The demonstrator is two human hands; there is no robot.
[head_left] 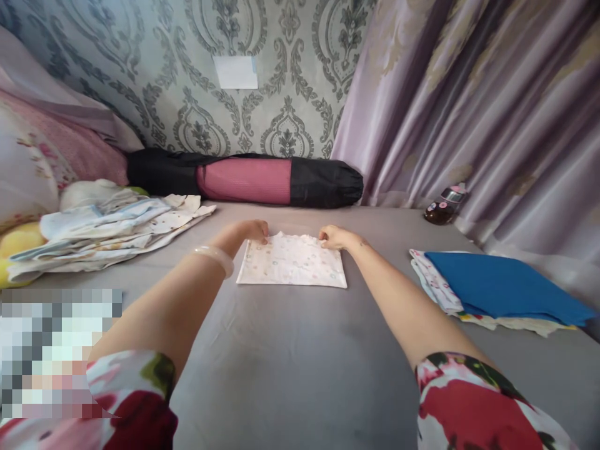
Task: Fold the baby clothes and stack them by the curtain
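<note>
A small white garment (293, 262) with a faint pastel print lies folded into a rough rectangle on the grey bed sheet (300, 350). Its upper edge is wavy and its lower edge is straight. My left hand (255, 232) pinches the far left corner, fingers curled over the cloth. At the far right corner my right hand (332, 237) grips the same cloth between thumb and fingers. A pale bangle (215, 257) circles my left wrist.
A loose stack of clothes (122, 228) lies at the left. At the right is a folded blue cloth (506, 284) on other folded garments. Along the wall rests a black and pink roll (244, 180). A dark bottle (443, 205) stands by the curtain (422, 106).
</note>
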